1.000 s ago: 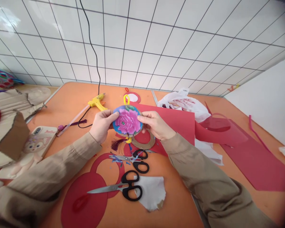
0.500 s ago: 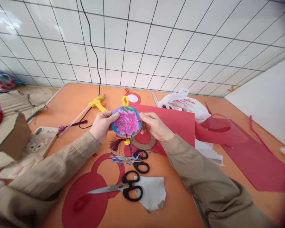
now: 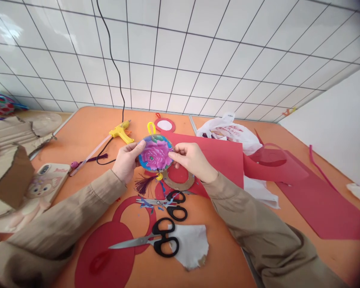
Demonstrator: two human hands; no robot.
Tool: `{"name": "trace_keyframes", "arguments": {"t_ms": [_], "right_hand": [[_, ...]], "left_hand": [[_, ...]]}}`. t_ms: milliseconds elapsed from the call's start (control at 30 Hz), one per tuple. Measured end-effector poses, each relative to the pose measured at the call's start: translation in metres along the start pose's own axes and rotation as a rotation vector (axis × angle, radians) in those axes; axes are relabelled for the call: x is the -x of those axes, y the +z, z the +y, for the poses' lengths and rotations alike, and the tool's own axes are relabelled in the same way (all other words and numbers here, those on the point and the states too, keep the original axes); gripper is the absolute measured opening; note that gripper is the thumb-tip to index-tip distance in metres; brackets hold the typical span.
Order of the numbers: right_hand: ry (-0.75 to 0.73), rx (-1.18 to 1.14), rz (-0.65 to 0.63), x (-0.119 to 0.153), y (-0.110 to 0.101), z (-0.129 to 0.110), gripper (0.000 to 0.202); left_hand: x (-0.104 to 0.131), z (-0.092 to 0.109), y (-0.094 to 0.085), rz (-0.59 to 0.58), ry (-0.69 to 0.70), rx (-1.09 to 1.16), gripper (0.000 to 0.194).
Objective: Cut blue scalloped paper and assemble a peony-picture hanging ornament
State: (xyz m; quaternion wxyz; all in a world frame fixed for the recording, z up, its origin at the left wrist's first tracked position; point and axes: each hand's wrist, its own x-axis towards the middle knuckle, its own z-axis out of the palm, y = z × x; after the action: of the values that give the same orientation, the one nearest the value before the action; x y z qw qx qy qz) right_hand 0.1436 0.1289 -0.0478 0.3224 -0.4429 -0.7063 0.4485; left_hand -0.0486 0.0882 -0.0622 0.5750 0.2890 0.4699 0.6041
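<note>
A round blue ornament with a large pink flower is held up above the table between both hands. A yellow loop stands at its top, and from its bottom hang a yellow bead and a dark purple tassel. My left hand pinches the ornament's left edge, thumb on the front. My right hand grips the right edge with thumb and fingers. Just below lie a cardboard ring and small scissors amid blue scraps.
Larger scissors lie over a red disc and beside a white scrap. A yellow glue gun with its cord rests at back left. Red sheets and a plastic bag occupy the right; cardboard and a phone the left.
The ornament has tilted slightly to the left. My right thumb has moved inward onto its front at the right edge. The view has shifted a little.
</note>
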Motion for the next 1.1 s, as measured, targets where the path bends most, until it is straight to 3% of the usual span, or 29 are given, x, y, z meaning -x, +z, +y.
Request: {"name": "trace_keyframes", "arguments": {"t_ms": [267, 633, 833, 1100], "right_hand": [[0.002, -0.008, -0.034, -0.0001, -0.0012, -0.0008, 0.032], [-0.001, -0.038, -0.061, -0.0014, 0.0009, 0.0046, 0.036], [-0.073, 0.243, 0.055, 0.0017, 0.0019, 0.0048, 0.032], [-0.096, 0.288, 0.048, 0.0002, 0.0025, 0.0071, 0.032]], "left_hand": [[-0.0003, -0.0040, -0.0014, -0.016, 0.033, -0.039, 0.039], [-0.0033, -0.0061, -0.0021, -0.027, 0.042, -0.055, 0.041], [-0.0045, -0.0073, -0.0030, -0.012, 0.029, -0.059, 0.037], [-0.0065, -0.0083, -0.0049, 0.004, -0.017, -0.047, 0.034]]}}
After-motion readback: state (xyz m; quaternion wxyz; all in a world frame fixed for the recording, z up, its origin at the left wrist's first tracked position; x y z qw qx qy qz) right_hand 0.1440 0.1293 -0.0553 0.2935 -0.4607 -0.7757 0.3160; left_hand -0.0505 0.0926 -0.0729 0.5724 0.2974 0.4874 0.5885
